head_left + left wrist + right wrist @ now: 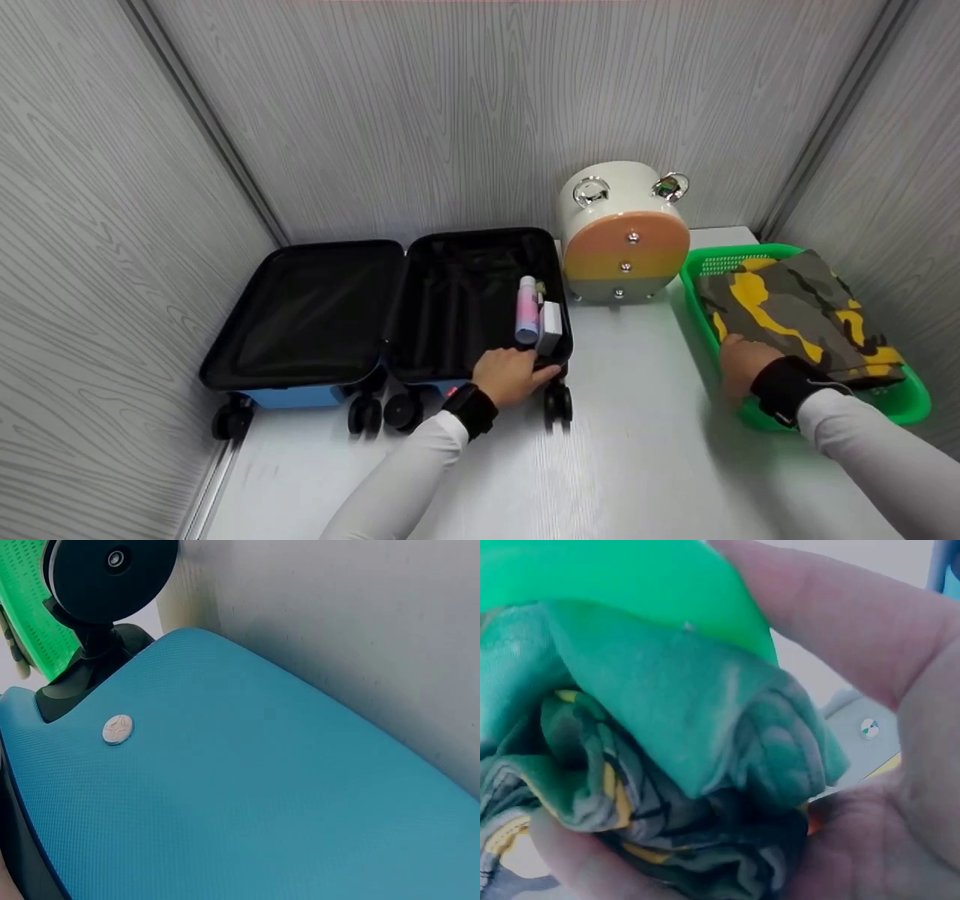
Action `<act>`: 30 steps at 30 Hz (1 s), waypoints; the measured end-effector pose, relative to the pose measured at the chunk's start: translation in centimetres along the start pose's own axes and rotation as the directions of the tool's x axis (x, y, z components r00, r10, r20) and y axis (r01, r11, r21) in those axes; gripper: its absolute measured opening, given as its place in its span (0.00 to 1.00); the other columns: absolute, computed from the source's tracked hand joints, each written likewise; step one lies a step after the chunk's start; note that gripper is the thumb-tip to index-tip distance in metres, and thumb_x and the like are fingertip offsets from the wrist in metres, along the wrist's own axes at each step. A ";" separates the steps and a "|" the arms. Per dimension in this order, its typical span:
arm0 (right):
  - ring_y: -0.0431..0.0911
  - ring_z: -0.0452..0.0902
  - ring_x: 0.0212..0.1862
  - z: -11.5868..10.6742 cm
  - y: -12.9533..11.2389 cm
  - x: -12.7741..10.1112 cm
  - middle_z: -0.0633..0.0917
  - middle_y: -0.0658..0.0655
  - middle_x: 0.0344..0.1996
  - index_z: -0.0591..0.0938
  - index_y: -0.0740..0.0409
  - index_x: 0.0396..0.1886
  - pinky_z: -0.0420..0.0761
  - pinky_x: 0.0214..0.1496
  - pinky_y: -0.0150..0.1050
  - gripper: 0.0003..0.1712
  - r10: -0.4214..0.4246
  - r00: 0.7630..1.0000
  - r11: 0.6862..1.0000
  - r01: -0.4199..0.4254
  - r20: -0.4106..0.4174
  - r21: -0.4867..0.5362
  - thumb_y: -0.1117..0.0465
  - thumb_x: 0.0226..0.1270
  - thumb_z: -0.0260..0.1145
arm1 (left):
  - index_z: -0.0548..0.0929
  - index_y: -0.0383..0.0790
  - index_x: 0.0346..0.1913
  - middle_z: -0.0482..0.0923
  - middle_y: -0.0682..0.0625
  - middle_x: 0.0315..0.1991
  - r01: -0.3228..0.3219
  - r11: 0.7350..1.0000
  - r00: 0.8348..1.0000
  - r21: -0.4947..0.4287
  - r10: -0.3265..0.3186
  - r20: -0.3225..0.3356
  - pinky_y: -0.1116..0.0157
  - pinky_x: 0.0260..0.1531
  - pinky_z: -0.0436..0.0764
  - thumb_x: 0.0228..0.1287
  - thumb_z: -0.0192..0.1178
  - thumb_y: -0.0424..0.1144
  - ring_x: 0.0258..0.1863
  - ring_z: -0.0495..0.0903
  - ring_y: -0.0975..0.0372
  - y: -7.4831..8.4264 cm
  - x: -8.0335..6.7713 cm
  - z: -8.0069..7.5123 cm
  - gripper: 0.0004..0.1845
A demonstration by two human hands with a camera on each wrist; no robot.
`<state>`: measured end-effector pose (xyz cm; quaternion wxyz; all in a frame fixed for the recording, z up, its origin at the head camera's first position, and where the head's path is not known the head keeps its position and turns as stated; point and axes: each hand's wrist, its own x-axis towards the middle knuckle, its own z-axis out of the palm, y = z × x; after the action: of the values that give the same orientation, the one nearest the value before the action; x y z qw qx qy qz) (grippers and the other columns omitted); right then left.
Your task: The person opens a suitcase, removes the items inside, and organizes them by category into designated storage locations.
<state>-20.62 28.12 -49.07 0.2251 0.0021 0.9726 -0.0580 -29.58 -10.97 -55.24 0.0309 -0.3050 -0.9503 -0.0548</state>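
An open suitcase (386, 356) with blue outer sides lies with both black halves facing up. My left hand (510, 375) holds the front rim of its right half, thumb along the edge; the fingertips inside are hidden. Just beyond it in that half are a pink-and-white spray can (527, 311) and a small white box (550, 328). My right hand (742, 367) is at the left side of a green basket (701, 330), gripping folded camouflage cloth (795, 307). In the right wrist view, thumb and fingers lie around the folded cloth (675, 705), close to the green rim.
Behind, between suitcase and basket, stands a round cabinet (626, 255) with striped drawers and ring handles. Black wheels (365, 414) stick out at the suitcase's front. Grey wood-grain walls (420, 127) enclose the white table (622, 450).
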 end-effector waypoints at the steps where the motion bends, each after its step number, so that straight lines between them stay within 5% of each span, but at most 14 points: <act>1: 0.60 0.80 0.35 -0.1 0.1 0.3 0.86 0.79 0.39 0.53 0.97 0.68 0.87 0.46 0.56 0.60 -0.005 1.000 1.000 0.005 -0.018 0.004 0.67 0.52 0.82 | 0.83 0.45 0.31 0.86 0.45 0.26 -0.001 1.000 1.000 0.001 0.001 -0.003 0.52 0.31 0.85 0.80 0.47 0.73 0.31 0.89 0.51 0.0 0.0 -0.1 0.36; 11: 0.67 0.84 0.34 -0.8 0.9 3.0 0.84 0.83 0.41 0.66 0.90 0.61 0.87 0.48 0.66 0.34 -0.042 0.956 0.998 0.055 -0.290 0.036 0.74 0.63 0.71 | 0.82 0.46 0.30 0.84 0.47 0.24 0.002 1.000 1.000 0.007 -0.002 -0.014 0.53 0.27 0.83 0.81 0.46 0.73 0.29 0.88 0.52 -0.3 -0.2 0.1 0.36; 25: 0.82 0.72 0.66 -0.5 4.0 8.7 0.70 0.89 0.68 0.54 0.80 0.82 0.70 0.71 0.77 0.46 0.084 0.921 0.965 0.020 -0.380 0.263 0.75 0.71 0.66 | 0.86 0.47 0.37 0.84 0.47 0.24 -0.042 0.998 0.999 0.048 0.043 -0.025 0.56 0.26 0.83 0.81 0.45 0.73 0.28 0.87 0.54 1.1 0.5 0.7 0.35; 30: 0.82 0.66 0.71 -1.1 4.5 8.1 0.65 0.87 0.73 0.52 0.76 0.84 0.67 0.73 0.79 0.47 0.107 0.931 0.955 0.001 -0.349 0.297 0.71 0.73 0.65 | 0.89 0.43 0.43 0.90 0.43 0.36 0.007 1.000 0.998 -0.025 -0.005 0.066 0.53 0.34 0.87 0.80 0.44 0.75 0.37 0.91 0.50 1.8 1.2 -0.3 0.39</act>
<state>-28.29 32.53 -52.16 0.0413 0.0724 0.9776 -0.1935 -29.47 -8.83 -54.66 -0.0044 -0.3040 -0.9510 -0.0568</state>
